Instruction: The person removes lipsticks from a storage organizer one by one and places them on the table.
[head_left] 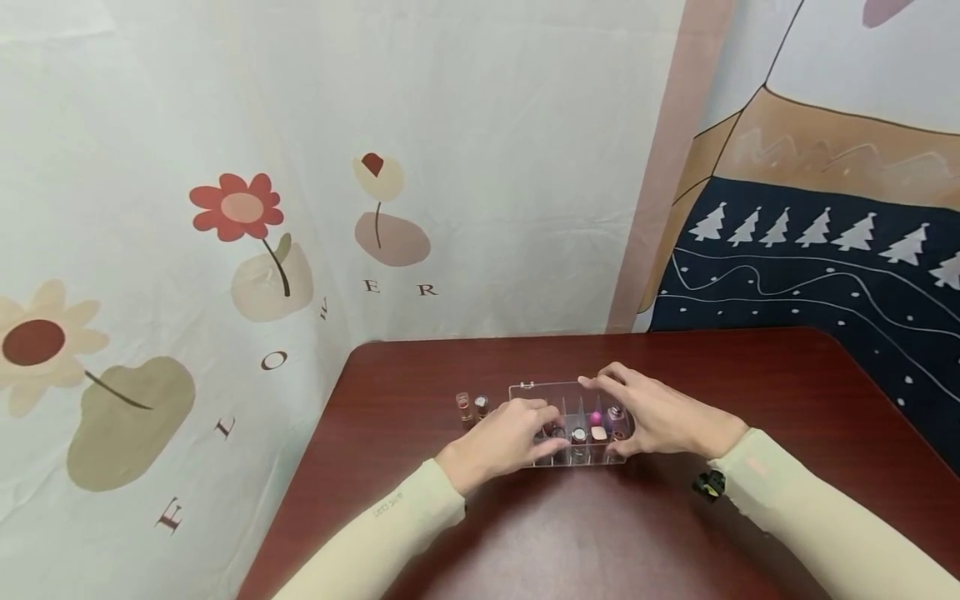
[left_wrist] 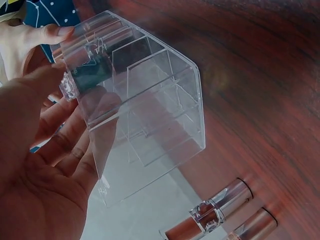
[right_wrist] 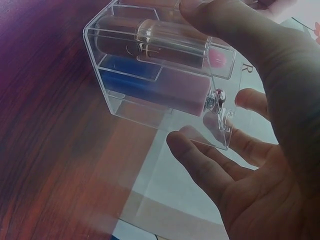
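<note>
A clear plastic divided organizer [head_left: 547, 392] sits on the table, with lipsticks and other small cosmetics upright in its compartments. My right hand [head_left: 660, 412] grips its right end, thumb at the front and fingers reaching toward the back edge. Over the left part is my left hand [head_left: 506, 442], thumb and fingers around the top of a dark tube with a clear faceted end [left_wrist: 69, 87]. That tube's dark green body stands inside a compartment. Near the right hand are a pink-and-blue tube [right_wrist: 160, 92] and a clear-cased lipstick [right_wrist: 170, 45]. Several compartments at the organizer's left appear bare [left_wrist: 170, 110].
Two lipsticks, one with a reddish-brown body [left_wrist: 215, 210] and another beside it [left_wrist: 257, 225], stand on the table left of the organizer. The dark red wooden table [head_left: 600, 533] backs onto a printed curtain [head_left: 487, 167]. A patterned dark cloth [head_left: 810, 267] hangs at the right.
</note>
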